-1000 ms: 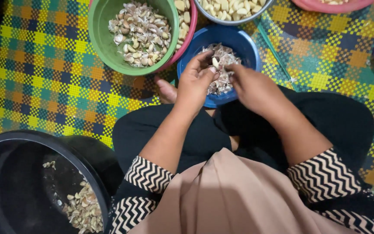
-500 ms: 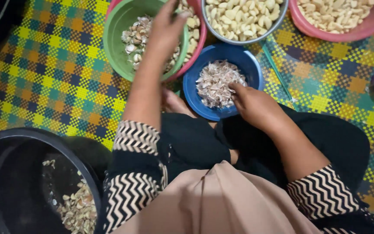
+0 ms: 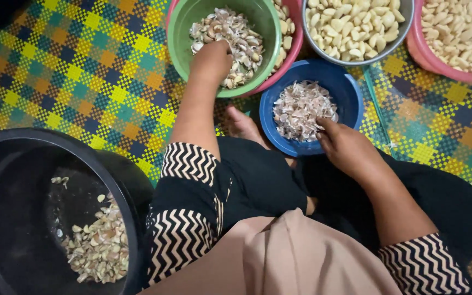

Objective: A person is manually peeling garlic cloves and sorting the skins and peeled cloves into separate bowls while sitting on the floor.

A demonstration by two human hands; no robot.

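Observation:
My left hand (image 3: 212, 61) reaches into the green bowl (image 3: 181, 22) of unpeeled garlic cloves (image 3: 230, 33), fingers curled down among them. My right hand (image 3: 345, 145) rests on the near rim of the blue bowl (image 3: 350, 93), which holds papery garlic skins (image 3: 301, 109); its fingers are bent, and whether they hold anything is hidden. I sit cross-legged, a bare foot (image 3: 244, 125) showing between the two bowls.
A grey bowl (image 3: 405, 16) and a pink bowl (image 3: 427, 60) at the top right hold peeled cloves. A pink bowl (image 3: 293, 43) sits under the green one. A large black tub (image 3: 6, 164) with some cloves stands at lower left. A checked woven mat (image 3: 83, 82) covers the floor.
My left hand left the blue bowl and went up into the green bowl, sinking among the cloves. My right hand dropped to the blue bowl's near rim.

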